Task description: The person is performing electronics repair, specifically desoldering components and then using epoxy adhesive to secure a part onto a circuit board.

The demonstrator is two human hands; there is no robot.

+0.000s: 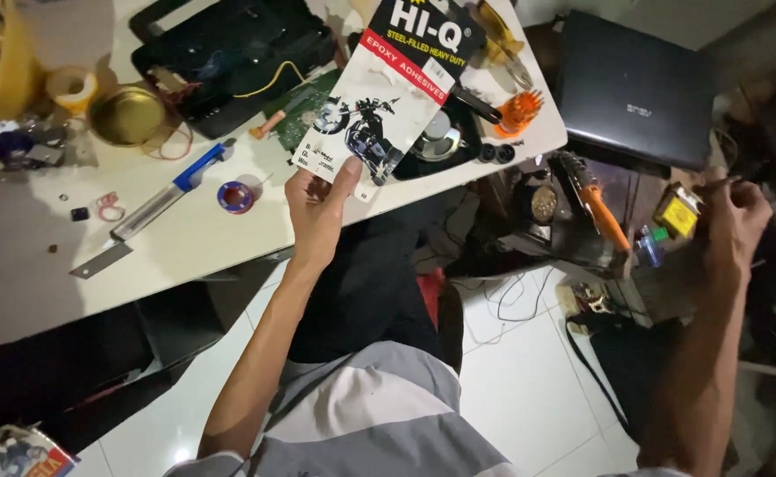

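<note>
Left hand (317, 208): raised over the near edge of the white desk (17, 265), thumb and fingers pinched on the lower corner of a flat white, black and red cardboard adhesive package with a motorcycle picture (388, 84). The package tilts up and away over the desk's right half, covering part of what lies there.

Right hand (733, 216): off the desk to the right, over a dim clutter of gear; fingers curled closed around a thin dark tool, its kind too dark to tell, just beside a small yellow box-shaped part (676, 212).

On the desk: a blue-handled metal scraper (154, 205) near the middle of the near edge; a small blue and red solder spool (235, 196) just right of it; a round brass-coloured tin lid (127, 115) toward the far left; a black tool case (229, 44) at the far edge; an orange ribbed plastic knob (519, 112) near the right corner.

Beyond the right corner: a closed black laptop (631, 84); an orange-handled soldering iron (602, 212) lying below it.
</note>
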